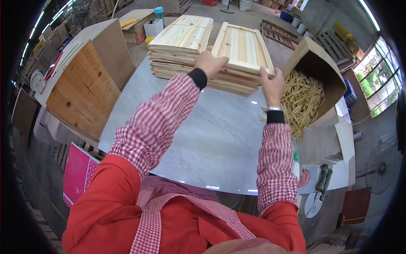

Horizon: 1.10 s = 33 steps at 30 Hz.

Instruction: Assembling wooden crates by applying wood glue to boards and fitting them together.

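though pale, a streaky, framed wooden panel (242,45)

Site: woodworking workshop, factory-like. Evidence: stacked pale wood panels (182,36) on a marbled grey tabletop (198,139); open wooden box (315,53) spilling tan strips (302,101); hand-held tool (323,184) with round disc, right side. Surroundings: slatted wooden pallet (277,34) on bare floor (237,19), blue barrel (286,17), strip lights (39,20) at upper left, barred window (376,70) and fan (380,168) at right.
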Tool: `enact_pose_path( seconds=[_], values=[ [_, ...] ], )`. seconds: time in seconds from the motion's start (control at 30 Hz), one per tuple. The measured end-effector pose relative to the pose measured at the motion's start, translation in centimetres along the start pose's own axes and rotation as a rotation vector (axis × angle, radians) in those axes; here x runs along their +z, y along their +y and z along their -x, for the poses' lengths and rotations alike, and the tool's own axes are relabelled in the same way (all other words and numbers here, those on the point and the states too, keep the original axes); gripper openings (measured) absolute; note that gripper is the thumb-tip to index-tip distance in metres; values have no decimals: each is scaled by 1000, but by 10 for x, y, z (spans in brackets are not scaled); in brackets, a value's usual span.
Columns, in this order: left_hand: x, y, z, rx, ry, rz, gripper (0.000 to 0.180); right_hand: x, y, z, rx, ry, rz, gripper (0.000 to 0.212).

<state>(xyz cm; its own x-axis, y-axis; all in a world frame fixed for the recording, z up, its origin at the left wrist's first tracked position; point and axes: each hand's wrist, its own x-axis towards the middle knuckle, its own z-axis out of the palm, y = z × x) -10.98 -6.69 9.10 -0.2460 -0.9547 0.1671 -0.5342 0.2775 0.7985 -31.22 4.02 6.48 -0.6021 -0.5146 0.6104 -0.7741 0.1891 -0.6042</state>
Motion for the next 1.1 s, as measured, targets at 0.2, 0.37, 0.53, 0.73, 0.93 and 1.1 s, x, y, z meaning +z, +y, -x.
enact_pose_path(
  seconds=[0.2,0.37,0.53,0.73,0.93,1.1],
  values=[
    [-15,-32,68,-46,11,833,43,-54,-6,68,177,-86,-354,50],
    [15,-48,61,-252,350,1027,41,-40,-2,84,323,-244,-581,43],
    [15,-46,85,-423,95,1365,52,-43,6,106,345,-380,-743,36],
    [6,-66,188,-504,-396,1584,53,-86,-6,201,331,-359,-714,34],
    [-22,-116,318,-768,-430,1525,52,-146,-24,322,416,-448,-623,41],
    [-28,-156,374,-946,-362,1482,50,-158,-26,383,471,-528,-535,39]
  ],
)
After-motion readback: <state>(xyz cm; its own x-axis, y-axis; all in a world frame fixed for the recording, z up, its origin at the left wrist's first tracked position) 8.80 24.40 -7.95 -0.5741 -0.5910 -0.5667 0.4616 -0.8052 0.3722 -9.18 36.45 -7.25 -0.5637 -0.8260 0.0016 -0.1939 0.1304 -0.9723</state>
